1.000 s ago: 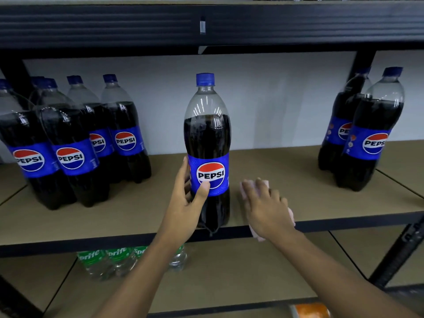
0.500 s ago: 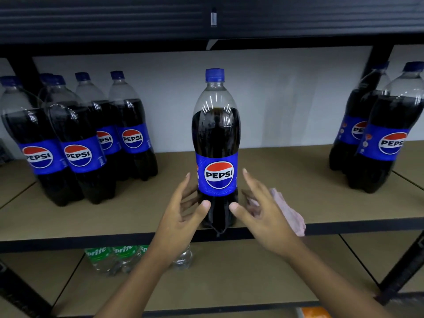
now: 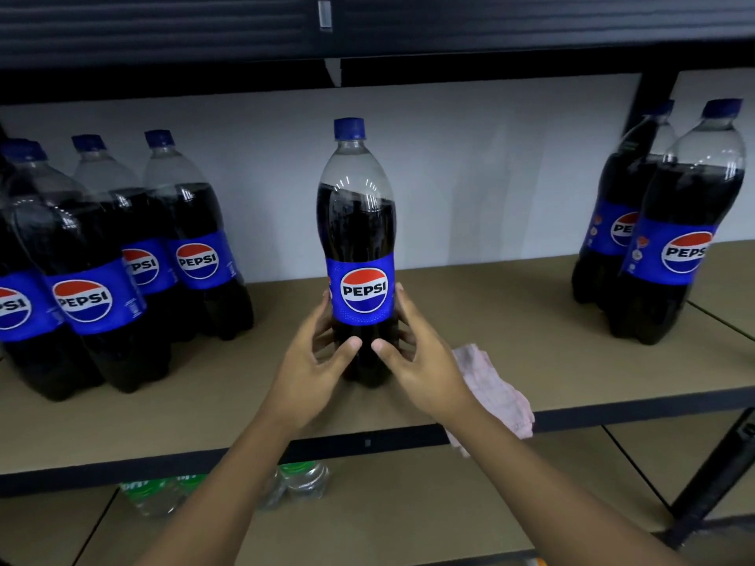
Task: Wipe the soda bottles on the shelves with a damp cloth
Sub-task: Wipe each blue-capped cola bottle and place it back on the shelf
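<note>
1. Dark cola fills the upright Pepsi bottle (image 3: pixel 359 255) standing on the brown shelf board (image 3: pixel 510 320), blue cap on top and label facing the camera.
2. The left hand (image 3: pixel 314 369) cups the bottle's lower left side, fingers curled behind it and thumb pressed on the front below the label.
3. The right hand (image 3: pixel 421 361) mirrors it on the lower right side, fingers wrapped round the back; its thumb tip lies near the left thumb without touching.
4. A pale pink cloth (image 3: pixel 498 390) lies crumpled on the shelf just right of the right hand, one end hanging over the front edge behind the wrist.
5. A cluster of Pepsi bottles (image 3: pixel 122 271) stands well left of the left hand.
6. Two more Pepsi bottles (image 3: pixel 670 239) stand well right of the right hand.
7. Green-labelled bottles (image 3: pixel 228 486) lie on the shelf below, beneath the left forearm.
</note>
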The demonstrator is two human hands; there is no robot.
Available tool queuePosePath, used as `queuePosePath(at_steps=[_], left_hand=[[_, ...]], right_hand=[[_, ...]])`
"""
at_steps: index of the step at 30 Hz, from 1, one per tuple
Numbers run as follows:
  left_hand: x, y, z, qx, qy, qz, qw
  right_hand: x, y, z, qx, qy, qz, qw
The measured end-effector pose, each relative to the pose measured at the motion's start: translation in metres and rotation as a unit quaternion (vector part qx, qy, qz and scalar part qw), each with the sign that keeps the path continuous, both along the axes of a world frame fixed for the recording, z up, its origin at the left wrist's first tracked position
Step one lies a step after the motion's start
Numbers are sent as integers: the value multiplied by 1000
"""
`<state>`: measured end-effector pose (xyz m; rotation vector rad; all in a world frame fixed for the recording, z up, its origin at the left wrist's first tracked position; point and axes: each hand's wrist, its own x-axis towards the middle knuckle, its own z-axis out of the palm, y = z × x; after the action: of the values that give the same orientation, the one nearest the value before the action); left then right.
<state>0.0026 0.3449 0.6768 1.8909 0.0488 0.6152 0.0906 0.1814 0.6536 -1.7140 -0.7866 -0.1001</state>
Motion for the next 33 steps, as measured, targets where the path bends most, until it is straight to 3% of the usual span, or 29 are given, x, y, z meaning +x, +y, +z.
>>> queuePosePath(at_steps=[14,23,33], left_hand=[[151,-91,-4,-8,-26,-77,997],[224,-168,-15,-23,-22,-103,994],[264,-207,-12,-25,-12,-113,993]], right_hand=[[104,-83,-3,100,74,-94,988],[155,-149,-20,86,53,-222,970],[189,-160,-22,132,54,-297,944]])
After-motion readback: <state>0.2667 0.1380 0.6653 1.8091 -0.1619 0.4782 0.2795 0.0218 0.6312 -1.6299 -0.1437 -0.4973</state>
